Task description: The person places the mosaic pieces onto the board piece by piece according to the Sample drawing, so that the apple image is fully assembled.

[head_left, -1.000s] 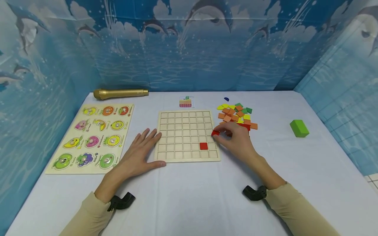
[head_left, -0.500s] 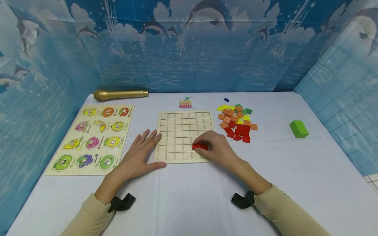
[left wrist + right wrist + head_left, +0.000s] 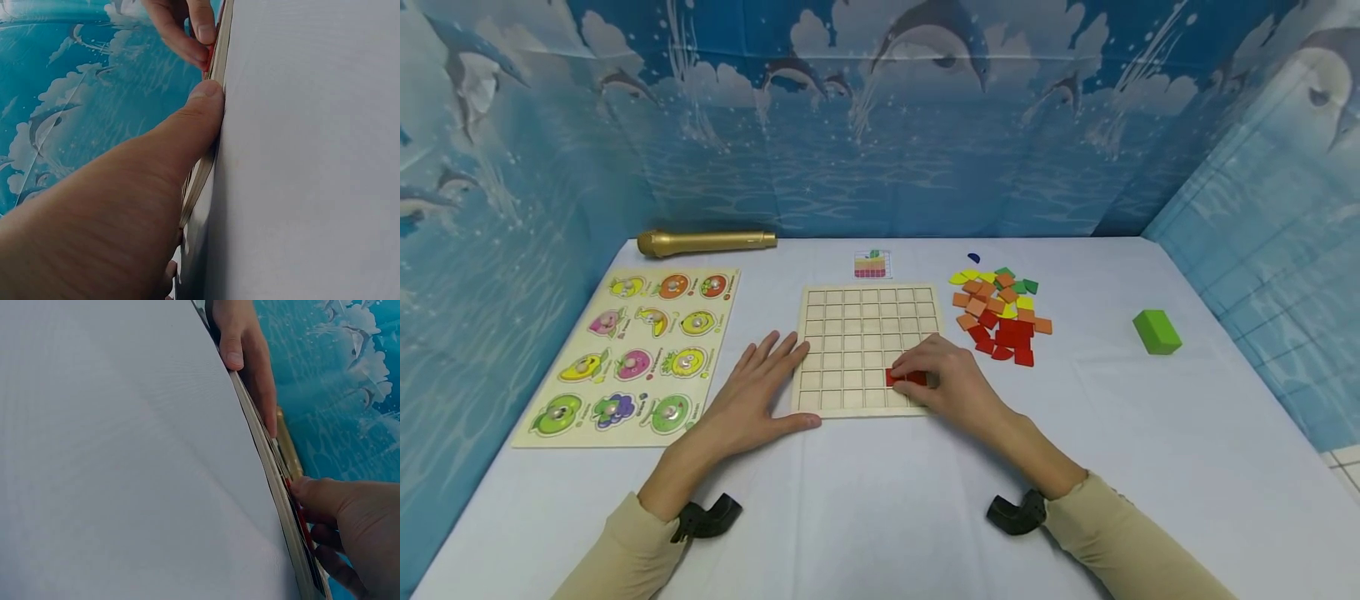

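A pale wooden grid board [image 3: 842, 358] lies flat in the middle of the table. My left hand [image 3: 752, 392] rests at its left side with fingers spread, the fingertips and thumb touching the edge. Over the lower right of the board, my right hand [image 3: 958, 383] pinches a red square tile [image 3: 890, 378] between thumb and fingers, down at a grid cell. Another red tile [image 3: 917, 378] lies in the cell to its right, partly hidden by the fingers. In the right wrist view, the thumb [image 3: 312, 492] presses near the red edge on the board.
Right of the board lies a pile of red, orange, yellow and green tiles [image 3: 1015, 333]. A small picture card [image 3: 872, 264] is behind the board. A fruit puzzle [image 3: 647, 350] and a gold microphone [image 3: 707, 242] are at the left, a green block [image 3: 1157, 332] at the right.
My right hand has carried the red tile leftward from beside the pile onto the board, left of the red tile there. In the last half second it has barely moved. My left hand stays put.
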Available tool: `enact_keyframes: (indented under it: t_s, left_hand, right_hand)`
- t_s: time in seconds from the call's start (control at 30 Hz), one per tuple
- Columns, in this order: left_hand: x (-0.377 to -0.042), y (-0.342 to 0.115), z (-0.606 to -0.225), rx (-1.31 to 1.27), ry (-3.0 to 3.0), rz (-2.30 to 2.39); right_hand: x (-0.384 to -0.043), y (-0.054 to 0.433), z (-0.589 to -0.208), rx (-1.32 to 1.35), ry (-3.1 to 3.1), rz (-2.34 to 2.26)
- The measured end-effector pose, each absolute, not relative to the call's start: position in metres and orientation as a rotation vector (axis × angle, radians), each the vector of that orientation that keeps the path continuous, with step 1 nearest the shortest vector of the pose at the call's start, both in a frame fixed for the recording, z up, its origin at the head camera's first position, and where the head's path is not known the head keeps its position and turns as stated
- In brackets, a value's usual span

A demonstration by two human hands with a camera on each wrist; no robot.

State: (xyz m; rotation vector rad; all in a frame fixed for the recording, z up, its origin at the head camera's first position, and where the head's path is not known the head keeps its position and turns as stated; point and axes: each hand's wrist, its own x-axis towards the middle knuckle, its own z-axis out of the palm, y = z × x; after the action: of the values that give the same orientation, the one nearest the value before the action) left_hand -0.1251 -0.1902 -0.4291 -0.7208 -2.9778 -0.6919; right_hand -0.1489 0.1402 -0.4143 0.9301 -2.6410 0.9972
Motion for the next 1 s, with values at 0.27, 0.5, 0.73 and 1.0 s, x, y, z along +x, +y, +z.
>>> enact_keyframes:
  t_s: [0.27,0.5,0.73,1.0]
  left_hand:
    - [-0.125,-0.190,-0.430,-0.729,-2.972,-0.677]
    - [-0.125,-0.191,-0.429,-0.730,-2.972,-0.675]
    - [-0.123,-0.191,-0.429,-0.725,-2.981,-0.681]
    - [-0.123,-0.190,-0.428,-0.724,-2.976,-0.692]
  right_hand:
    - [-0.161,0.164,-0.405,0.718,-2.603,0.988]
    - [-0.177,0.197,-0.405,0.445,-2.572,0.910]
    - [-0.183,0.214,-0.406,0.274,-2.643,0.847]
    - [-0.182,0.216,-0.408,0.232,-2.729,0.832]
